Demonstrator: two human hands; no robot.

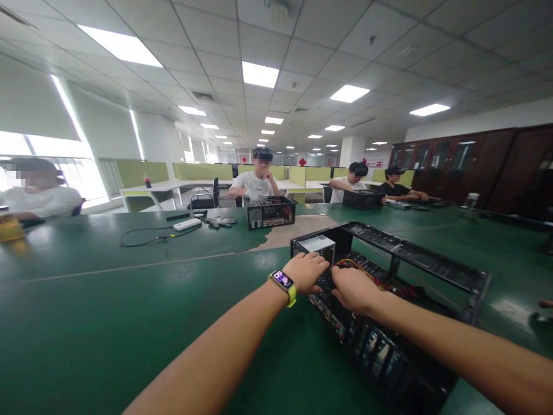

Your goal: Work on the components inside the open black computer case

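Note:
An open black computer case (432,262) lies on the green table, with a silver power supply (318,244) in its far left corner. My left hand (305,272), with a yellow-green banded watch (283,280) at the wrist, rests against the power supply's near side, fingers bent over the case edge. Just right of it, my right hand (355,288) reaches into the case with curled fingers beside red and yellow cables (360,266). The fingertips of both hands are partly hidden, and whatever they touch inside is too small to make out.
Across the green table (129,323), a person (259,181) works at another case (271,213). A white power strip (187,224), a black cable and gloves (221,221) lie at back left. Other people sit at far left and back right, one behind a black case (363,199).

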